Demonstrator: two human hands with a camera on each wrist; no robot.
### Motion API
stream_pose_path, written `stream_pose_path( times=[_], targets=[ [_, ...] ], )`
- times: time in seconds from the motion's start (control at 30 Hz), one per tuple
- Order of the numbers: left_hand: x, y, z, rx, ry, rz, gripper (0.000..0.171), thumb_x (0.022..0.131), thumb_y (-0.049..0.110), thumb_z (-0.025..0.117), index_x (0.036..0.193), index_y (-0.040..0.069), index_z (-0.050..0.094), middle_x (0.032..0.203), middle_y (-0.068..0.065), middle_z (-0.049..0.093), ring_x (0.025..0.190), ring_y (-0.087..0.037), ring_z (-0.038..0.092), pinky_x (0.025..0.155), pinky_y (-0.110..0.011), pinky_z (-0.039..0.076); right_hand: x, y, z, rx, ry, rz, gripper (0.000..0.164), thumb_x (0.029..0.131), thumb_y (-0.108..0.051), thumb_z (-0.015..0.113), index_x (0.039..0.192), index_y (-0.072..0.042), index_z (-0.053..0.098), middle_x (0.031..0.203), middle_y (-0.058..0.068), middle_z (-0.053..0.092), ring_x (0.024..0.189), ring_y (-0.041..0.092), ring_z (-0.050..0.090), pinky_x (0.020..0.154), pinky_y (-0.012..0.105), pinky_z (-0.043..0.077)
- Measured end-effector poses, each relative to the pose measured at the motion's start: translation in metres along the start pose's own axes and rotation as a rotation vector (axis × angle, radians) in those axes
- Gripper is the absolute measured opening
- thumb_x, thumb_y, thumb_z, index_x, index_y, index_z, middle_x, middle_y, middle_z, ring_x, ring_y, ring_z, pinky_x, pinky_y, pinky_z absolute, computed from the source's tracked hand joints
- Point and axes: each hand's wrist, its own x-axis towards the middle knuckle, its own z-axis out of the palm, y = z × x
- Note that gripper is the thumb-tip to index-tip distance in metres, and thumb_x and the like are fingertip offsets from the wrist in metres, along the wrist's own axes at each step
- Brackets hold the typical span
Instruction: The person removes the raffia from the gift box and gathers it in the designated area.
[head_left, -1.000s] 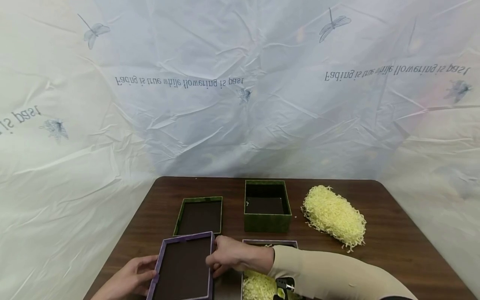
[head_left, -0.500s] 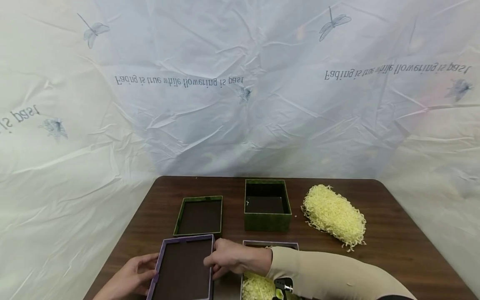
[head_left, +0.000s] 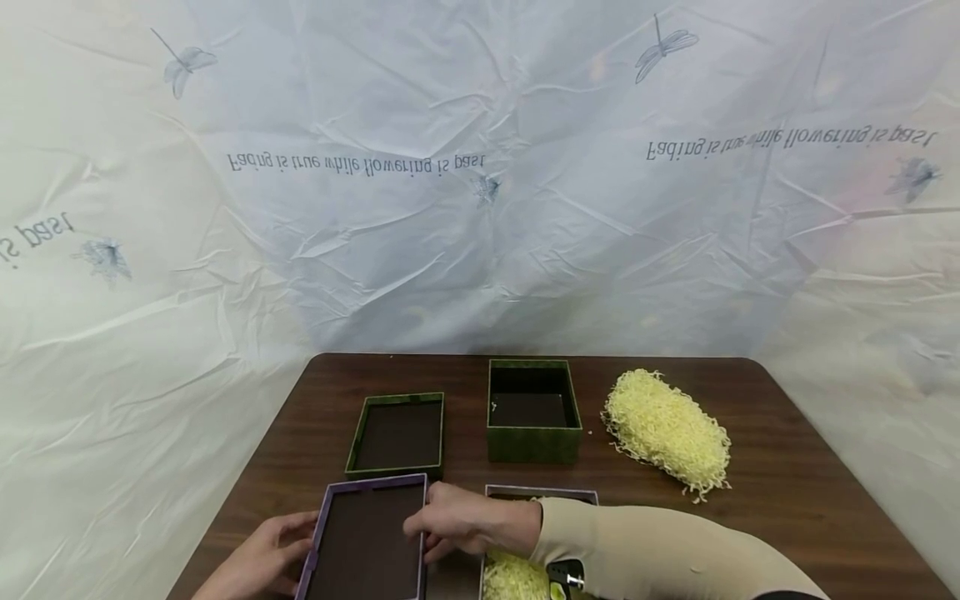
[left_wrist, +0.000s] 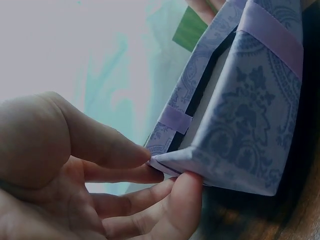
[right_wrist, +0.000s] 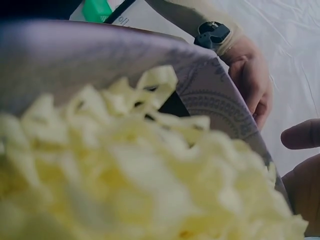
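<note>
A shallow purple box lid (head_left: 424, 533), its dark inside facing up, is held between my two hands at the front left. My left hand (head_left: 258, 557) is at its left side; in the left wrist view, the thumb and fingers pinch a corner of the patterned purple lid (left_wrist: 245, 115), which has lilac ribbon bands. My right hand (head_left: 461, 518) grips the right edge, fingers partly hidden behind it. Under my right forearm stands a purple box (head_left: 542, 490) holding yellow shredded paper (head_left: 516, 577); the sleeve covers much of it. The shreds (right_wrist: 140, 175) fill the right wrist view.
Behind the lid lies a shallow green box lid (head_left: 442, 433), inside up. A deep green box (head_left: 534, 445) stands open at the back middle. To its right sits a heap of yellow shredded paper (head_left: 666, 432). A pale printed sheet (head_left: 480, 250) hangs around the brown table (head_left: 795, 500).
The purple lid has shifted slightly toward me, away from the green lid. Both hands have moved a little with it and keep their hold.
</note>
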Motion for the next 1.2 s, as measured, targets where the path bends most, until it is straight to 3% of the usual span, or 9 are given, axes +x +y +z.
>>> stream_pose_path(
  times=[0.27,0.6,0.7,0.8,0.9,1.03,1.2],
  targets=[
    [0.002,-0.001,0.0,0.005,0.003,-0.003,0.059,0.099,0.007,0.049,0.137,-0.028,0.019,0.118,-0.028,0.06,0.094,-0.032,0.066,0.066,-0.047,0.061,0.0,0.002,0.003,0.014,-0.004,-0.006,0.028,0.071,0.002,0.062,0.083,-0.007,0.039,0.064,0.005,0.042,0.051,0.012,0.043,0.059,0.03,0.059],
    [0.005,-0.004,-0.001,0.028,0.047,-0.063,0.06,0.099,0.009,0.051,0.138,-0.026,0.022,0.117,-0.026,0.061,0.093,-0.03,0.066,0.066,-0.047,0.061,-0.001,0.0,0.0,0.014,-0.059,0.002,0.031,0.073,0.003,0.061,0.084,-0.008,0.034,0.075,0.008,0.039,0.058,0.013,0.039,0.062,0.028,0.058],
    [0.007,-0.003,-0.001,0.085,0.077,-0.066,0.061,0.098,0.01,0.053,0.136,-0.028,0.025,0.116,-0.028,0.061,0.098,-0.03,0.065,0.069,-0.045,0.061,-0.003,-0.001,-0.001,0.003,-0.07,0.002,0.031,0.073,0.002,0.061,0.096,0.0,0.041,0.077,0.008,0.039,0.059,0.013,0.039,0.062,0.026,0.058],
    [0.008,-0.001,0.001,0.123,0.094,-0.075,0.063,0.098,0.013,0.054,0.135,-0.029,0.024,0.114,-0.027,0.061,0.101,-0.033,0.065,0.073,-0.044,0.061,-0.005,-0.003,-0.004,-0.022,-0.085,0.007,0.056,0.075,0.001,0.061,0.124,0.015,0.039,0.083,0.009,0.042,0.061,0.013,0.04,0.062,0.025,0.056],
    [0.009,0.002,0.002,0.169,0.12,-0.08,0.066,0.099,0.018,0.056,0.135,-0.028,0.026,0.113,-0.024,0.062,0.102,-0.033,0.064,0.071,-0.043,0.061,-0.008,-0.005,-0.009,-0.077,-0.077,-0.014,0.07,0.075,-0.001,0.061,0.138,0.015,0.034,0.086,0.009,0.048,0.062,0.012,0.045,0.059,0.022,0.052],
    [0.008,0.007,0.002,0.218,0.159,-0.067,0.067,0.099,0.022,0.056,0.136,-0.027,0.029,0.112,-0.027,0.063,0.103,-0.036,0.064,0.069,-0.042,0.061,-0.011,-0.009,-0.017,-0.124,-0.068,-0.069,0.055,0.074,0.001,0.059,0.127,0.011,0.047,0.093,0.011,0.053,0.064,0.012,0.049,0.061,0.023,0.054],
    [0.009,0.011,0.006,0.314,0.213,-0.065,0.065,0.097,0.022,0.06,0.133,-0.025,0.035,0.107,-0.019,0.066,0.097,-0.03,0.066,0.066,-0.035,0.06,-0.016,-0.011,-0.025,-0.154,-0.102,-0.126,0.047,0.075,0.002,0.058,0.122,0.006,0.051,0.099,0.013,0.054,0.076,0.017,0.058,0.074,0.036,0.06]
  ],
)
